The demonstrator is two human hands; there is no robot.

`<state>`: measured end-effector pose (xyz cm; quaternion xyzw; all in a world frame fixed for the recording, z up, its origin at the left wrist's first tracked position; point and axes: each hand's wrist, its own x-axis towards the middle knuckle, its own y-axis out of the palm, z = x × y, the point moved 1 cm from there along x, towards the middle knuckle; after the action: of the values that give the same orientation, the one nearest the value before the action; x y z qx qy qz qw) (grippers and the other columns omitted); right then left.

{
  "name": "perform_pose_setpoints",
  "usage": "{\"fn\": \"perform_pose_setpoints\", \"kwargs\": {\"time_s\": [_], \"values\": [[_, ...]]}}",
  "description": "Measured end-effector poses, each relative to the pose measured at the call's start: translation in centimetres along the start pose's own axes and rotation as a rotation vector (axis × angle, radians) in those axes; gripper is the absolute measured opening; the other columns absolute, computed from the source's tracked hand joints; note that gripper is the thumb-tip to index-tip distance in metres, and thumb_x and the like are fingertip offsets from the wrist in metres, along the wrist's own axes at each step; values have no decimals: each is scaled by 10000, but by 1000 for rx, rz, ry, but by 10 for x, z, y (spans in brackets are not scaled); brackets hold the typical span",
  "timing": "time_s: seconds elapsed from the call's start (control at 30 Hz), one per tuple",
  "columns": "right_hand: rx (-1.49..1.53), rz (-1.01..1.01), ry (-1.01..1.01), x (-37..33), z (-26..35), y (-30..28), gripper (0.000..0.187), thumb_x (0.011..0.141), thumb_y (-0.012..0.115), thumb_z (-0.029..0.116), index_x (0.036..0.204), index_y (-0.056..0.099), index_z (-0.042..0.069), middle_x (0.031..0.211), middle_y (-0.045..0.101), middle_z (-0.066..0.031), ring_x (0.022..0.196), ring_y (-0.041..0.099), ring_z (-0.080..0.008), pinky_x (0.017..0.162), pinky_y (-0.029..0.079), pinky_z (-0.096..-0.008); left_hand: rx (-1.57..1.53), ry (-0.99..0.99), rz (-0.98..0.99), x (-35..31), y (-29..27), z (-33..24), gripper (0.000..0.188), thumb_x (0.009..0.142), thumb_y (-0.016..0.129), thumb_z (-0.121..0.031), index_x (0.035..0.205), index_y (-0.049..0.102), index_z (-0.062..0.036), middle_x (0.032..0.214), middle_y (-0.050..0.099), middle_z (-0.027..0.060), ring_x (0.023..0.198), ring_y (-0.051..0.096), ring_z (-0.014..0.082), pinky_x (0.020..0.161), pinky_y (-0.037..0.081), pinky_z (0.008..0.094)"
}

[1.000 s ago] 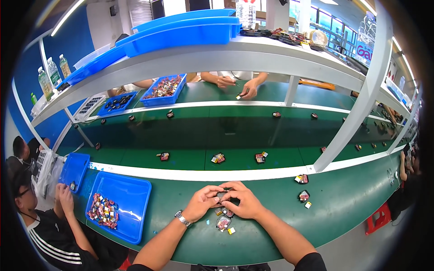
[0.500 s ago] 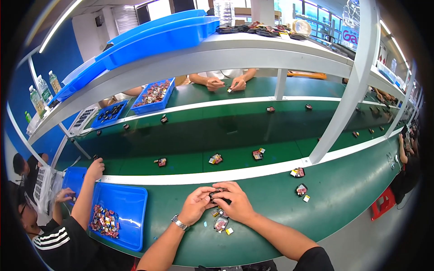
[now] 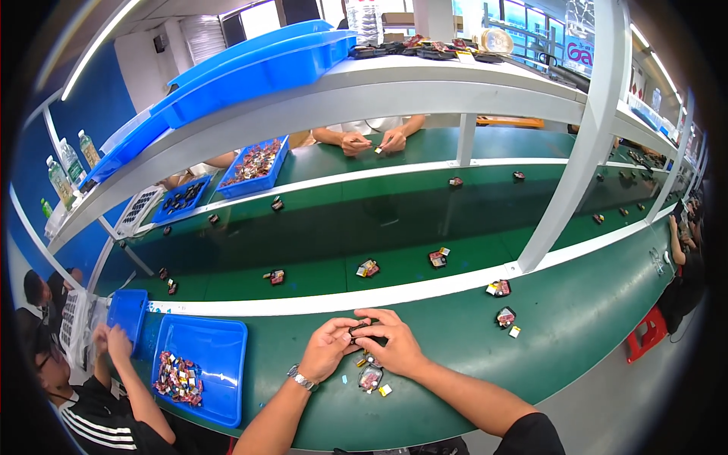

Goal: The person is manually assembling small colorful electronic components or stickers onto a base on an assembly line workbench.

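Above the green bench my two hands meet around a small black part (image 3: 362, 332), mostly covered by fingers. My left hand (image 3: 324, 350), with a metal watch at the wrist, pinches it from the left. Curled over its top and right side are the fingers of my right hand (image 3: 394, 345). Just below them lies a small assembly (image 3: 369, 378) with red and clear pieces, touching or close to other bits. A small white and yellow piece (image 3: 385, 390) rests beside it, and a tiny light-blue scrap (image 3: 344, 379) is to the left.
A blue tray (image 3: 236, 341) at left holds red, yellow and white pieces. Beside it a co-worker (image 3: 98, 402) sits with hands together. Small assemblies (image 3: 368, 268) dot the green belt beyond the white rail (image 3: 425, 291). Two more (image 3: 506, 317) lie right. A shelf post (image 3: 569, 152) rises there.
The co-worker's hand has drawn back from the belt, where two small parts now show at the left. Belt assemblies have shifted slightly right. My hands stay around the black part, fingers slightly moved.
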<state>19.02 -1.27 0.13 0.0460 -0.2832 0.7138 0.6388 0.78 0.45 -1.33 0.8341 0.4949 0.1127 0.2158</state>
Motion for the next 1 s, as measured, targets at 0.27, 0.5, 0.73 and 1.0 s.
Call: {"fn": "perform_pose_setpoints", "kwargs": {"time_s": [0.27, 0.5, 0.73, 1.0], "values": [[-35, 4, -118, 4, 14, -2, 205, 797, 720, 75, 1000, 740, 92, 1288, 609, -66, 1211, 528, -301, 996, 463, -398, -16, 52, 18, 0, -8, 3, 227, 986, 542, -59, 1210, 519, -28, 1347, 544, 192, 1182, 594, 258, 978, 523, 421], [-99, -61, -133, 1, 8, -3, 204, 778, 751, 68, 978, 755, 104, 1256, 625, -66, 1193, 536, -276, 976, 477, -378, -107, 52, 64, 1, -2, 6, 226, 983, 548, -62, 1206, 515, -38, 1346, 543, 182, 1197, 580, 256, 1008, 498, 446], [-96, -55, -153, 4, 12, 0, 217, 780, 731, 47, 994, 739, 81, 1288, 608, -74, 1224, 516, -299, 1020, 446, -400, -55, 103, 12, 3, -1, 12, 236, 989, 544, -72, 1220, 499, -54, 1345, 546, 160, 1190, 580, 240, 1000, 500, 420], [-94, 6, -150, 4, 11, -3, 215, 807, 679, 17, 1013, 712, 66, 1327, 570, -101, 1247, 496, -323, 1057, 410, -424, -87, 113, 11, 3, -3, 12, 249, 1015, 477, -55, 1263, 479, -31, 1393, 525, 168, 1201, 580, 228, 1011, 492, 390]]}}
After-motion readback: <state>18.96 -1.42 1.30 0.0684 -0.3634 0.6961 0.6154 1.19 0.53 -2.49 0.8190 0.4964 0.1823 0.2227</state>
